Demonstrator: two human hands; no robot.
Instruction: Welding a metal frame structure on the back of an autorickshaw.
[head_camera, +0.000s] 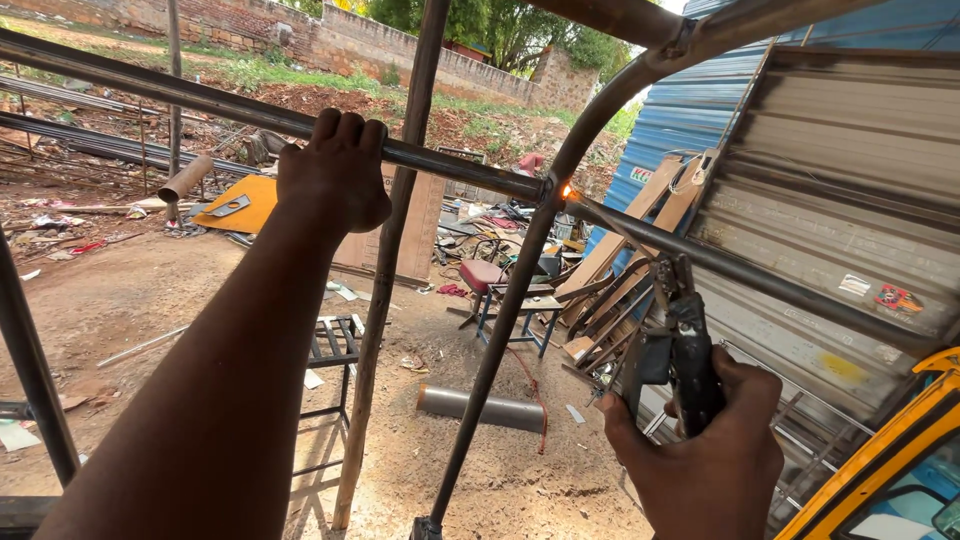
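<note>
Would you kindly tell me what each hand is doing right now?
Left hand: closed around the horizontal metal pipe.
Right hand: closed on the black electrode holder, its tip near the glowing joint.

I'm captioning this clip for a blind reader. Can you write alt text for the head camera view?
A left hand grips a dark horizontal metal pipe, while the right hand holds a black welding electrode holder below a glowing joint where a curved pipe meets it. Beyond lies a dirt yard with scrap metal.
</note>
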